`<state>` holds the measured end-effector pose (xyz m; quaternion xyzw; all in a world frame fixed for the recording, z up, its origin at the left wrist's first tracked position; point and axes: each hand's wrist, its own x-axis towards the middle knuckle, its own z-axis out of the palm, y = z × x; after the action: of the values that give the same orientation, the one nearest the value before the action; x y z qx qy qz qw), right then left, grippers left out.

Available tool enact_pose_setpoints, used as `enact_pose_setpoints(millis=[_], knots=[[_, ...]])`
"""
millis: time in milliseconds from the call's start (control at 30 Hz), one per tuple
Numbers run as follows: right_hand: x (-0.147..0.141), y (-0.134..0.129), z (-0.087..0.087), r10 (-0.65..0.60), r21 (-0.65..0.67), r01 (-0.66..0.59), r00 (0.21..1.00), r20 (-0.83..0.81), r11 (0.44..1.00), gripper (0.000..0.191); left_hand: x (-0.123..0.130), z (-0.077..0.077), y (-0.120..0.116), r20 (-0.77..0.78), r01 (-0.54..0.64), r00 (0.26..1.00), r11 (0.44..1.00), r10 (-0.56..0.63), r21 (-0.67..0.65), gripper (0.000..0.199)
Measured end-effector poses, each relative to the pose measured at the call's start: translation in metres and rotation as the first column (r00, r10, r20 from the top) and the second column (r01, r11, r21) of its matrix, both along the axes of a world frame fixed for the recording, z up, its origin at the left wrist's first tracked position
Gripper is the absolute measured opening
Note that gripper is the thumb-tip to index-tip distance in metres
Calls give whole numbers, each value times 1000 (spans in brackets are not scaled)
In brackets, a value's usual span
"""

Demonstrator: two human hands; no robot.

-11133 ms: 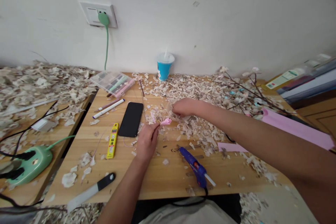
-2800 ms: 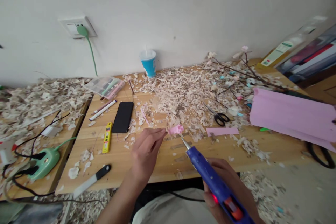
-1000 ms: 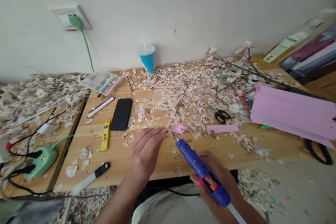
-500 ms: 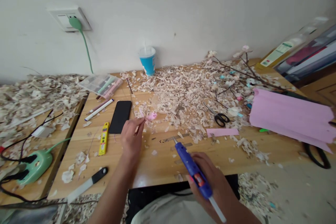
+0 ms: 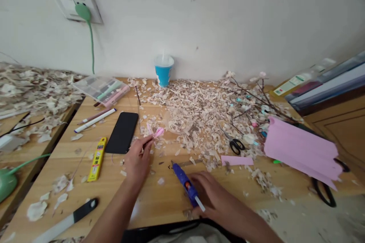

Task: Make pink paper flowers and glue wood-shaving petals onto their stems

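Note:
My left hand is closed in a pinch on a small pink paper flower, holding it above the wooden table just right of the phone. My right hand is curled against a blue glue gun, low over the table's front edge. The gun's nozzle points away and to the left, and a white glue stick sticks out of its back end. Its handle is hidden by the hand. Beyond the flower sits a clear round dish among pale scraps.
Pale scraps cover the back. Nearby lie a black phone, a yellow box, a marker, a pen case, scissors, a pink strip, pink paper, flowering twigs, a knife and a blue cup.
The right hand has lowered the glue gun toward the tabletop and moved left. The left hand still pinches the pink flower, slightly lower and left in view. The camera view has shifted.

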<state>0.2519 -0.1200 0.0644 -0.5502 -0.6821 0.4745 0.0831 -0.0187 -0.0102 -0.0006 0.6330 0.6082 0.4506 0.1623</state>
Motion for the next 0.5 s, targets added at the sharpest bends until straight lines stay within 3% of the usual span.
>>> enact_pose_setpoints(millis=[67,100,167,267,333,500], knots=[[24,11,23,-48,58,41,990,132,997,53,0,0,0,-40,37,999,999,-36,38,22],[32,20,37,-114,130,90,976,186,987,39,0,1,0,-63,59,996,996,-55,63,23],[36,46,62,-248,340,162,942,226,926,31,2,2,1,-111,105,990,988,-92,114,22],[11,103,82,-142,542,-43,945,295,839,31,3,5,1,-147,147,982,968,-119,202,16],[-17,142,77,57,421,-324,844,533,847,34,3,6,1,-148,160,981,958,-127,238,15],[-69,211,35,179,256,-485,683,708,836,17,-2,3,1,-151,184,977,949,-148,257,19]])
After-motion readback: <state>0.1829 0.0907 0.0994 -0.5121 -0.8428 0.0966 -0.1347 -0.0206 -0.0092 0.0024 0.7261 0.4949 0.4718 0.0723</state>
